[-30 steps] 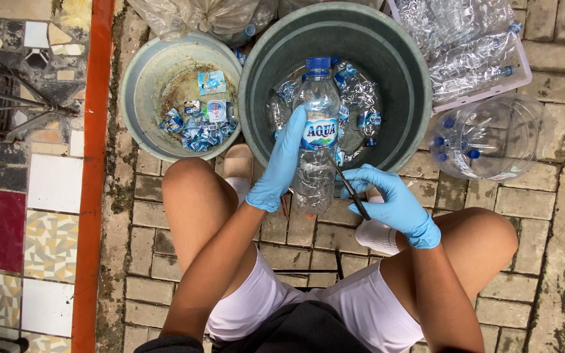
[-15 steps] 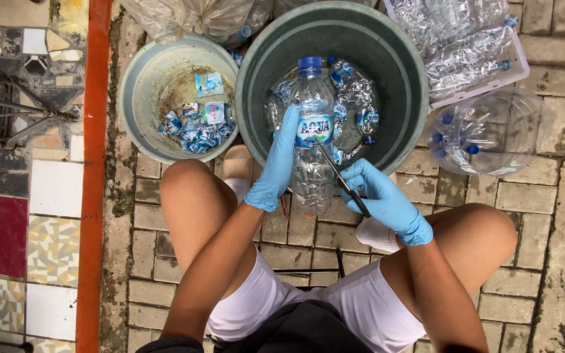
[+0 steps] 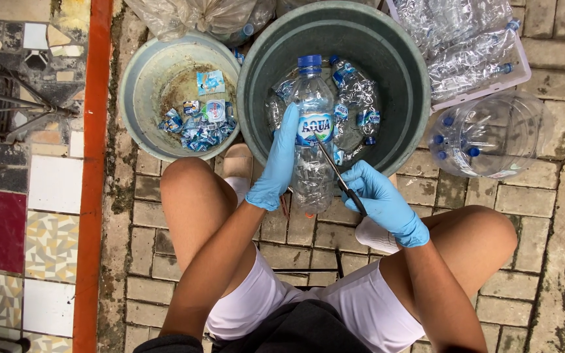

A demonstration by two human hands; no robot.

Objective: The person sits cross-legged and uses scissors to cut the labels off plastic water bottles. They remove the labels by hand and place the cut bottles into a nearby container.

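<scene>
I sit on a low seat with my knees apart over grey paving bricks. My left hand, in a blue glove, grips a clear plastic bottle with a blue cap and a blue-and-white label, held upright over the near rim of a large dark green tub. My right hand, also gloved in blue, holds a thin knife whose tip rests on the lower edge of the bottle's label. Several crushed bottles with labels lie inside the tub.
A smaller grey basin at the left holds several torn-off blue labels. A large clear jug with bottles inside lies at the right, a white crate of bottles behind it. Plastic bags are at the top. A red-edged tiled floor runs along the left.
The knife tip has moved up from beside the bottle's lower body to the label. The left hand has kept its grip, with the bottle held slightly higher.
</scene>
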